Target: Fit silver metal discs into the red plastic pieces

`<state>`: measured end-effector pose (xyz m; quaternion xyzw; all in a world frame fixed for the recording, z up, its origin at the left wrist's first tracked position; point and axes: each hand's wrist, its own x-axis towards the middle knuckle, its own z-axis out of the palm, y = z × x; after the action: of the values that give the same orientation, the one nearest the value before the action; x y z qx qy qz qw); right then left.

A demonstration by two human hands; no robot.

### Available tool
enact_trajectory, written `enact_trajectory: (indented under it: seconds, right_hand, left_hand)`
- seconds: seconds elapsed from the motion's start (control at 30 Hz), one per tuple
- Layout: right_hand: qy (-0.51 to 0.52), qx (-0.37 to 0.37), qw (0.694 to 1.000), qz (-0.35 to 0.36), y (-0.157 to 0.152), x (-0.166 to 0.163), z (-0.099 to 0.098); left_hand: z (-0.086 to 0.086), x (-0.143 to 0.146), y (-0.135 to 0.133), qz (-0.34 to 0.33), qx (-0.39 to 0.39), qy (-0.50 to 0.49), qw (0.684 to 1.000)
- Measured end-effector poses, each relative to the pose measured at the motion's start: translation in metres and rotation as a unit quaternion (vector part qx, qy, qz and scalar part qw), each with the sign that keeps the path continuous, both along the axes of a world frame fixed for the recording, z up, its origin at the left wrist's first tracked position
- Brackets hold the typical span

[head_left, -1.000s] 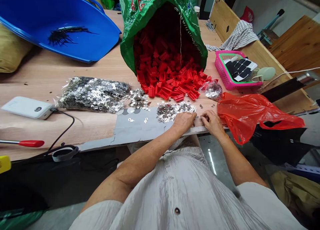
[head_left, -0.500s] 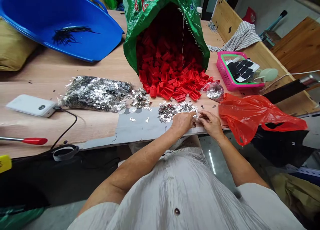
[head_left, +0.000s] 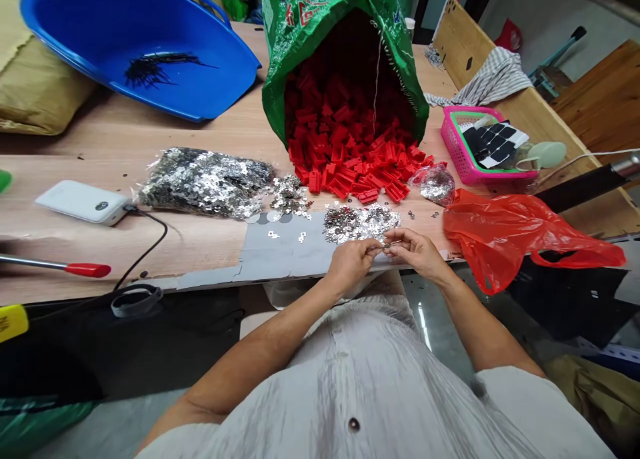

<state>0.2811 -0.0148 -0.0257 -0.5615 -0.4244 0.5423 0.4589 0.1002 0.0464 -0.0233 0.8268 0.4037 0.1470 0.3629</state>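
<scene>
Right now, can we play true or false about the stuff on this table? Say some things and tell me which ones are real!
1. The green sack lies tipped over, with red plastic pieces spilling from its mouth. True.
2. The blue tub is full of red pieces. False: it holds only a small dark clump.
3. The left hand and right hand pinch a small piece together, on the near side of the silver pile. True.
4. The pink basket sits at the person's left. False: it is at the right, beyond the red plastic bag.
5. A black cable runs from the white power bank. True.
</scene>
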Motion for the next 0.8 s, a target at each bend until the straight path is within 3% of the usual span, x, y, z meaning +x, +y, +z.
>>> enact_trajectory:
  seconds: [0.27,0.5,0.7,0.73,0.8]
  right_hand:
    - [0.015,-0.009,1.000,-0.022,0.012,-0.011,0.004]
    - [-0.005,0.020,1.000,-0.010,0.016,-0.016,0.006]
    - [-0.189,0.087,0.978,-0.006,0.015,-0.022,0.014]
    - [-0.234,0.098,0.967,-0.003,0.015,-0.022,0.017]
    - [-0.308,0.109,0.945,0.005,0.013,-0.023,0.022]
  left_hand:
    - [-0.006,-0.015,0.003,0.092,-0.146,-0.151,0.973]
    - [0.001,-0.016,0.002,0.124,-0.354,-0.251,0.893]
    - [0.002,-0.016,-0.003,0.143,-0.468,-0.262,0.832]
    - [0.001,-0.017,-0.004,0.141,-0.464,-0.260,0.835]
    - [-0.002,-0.019,-0.004,0.139,-0.407,-0.242,0.870]
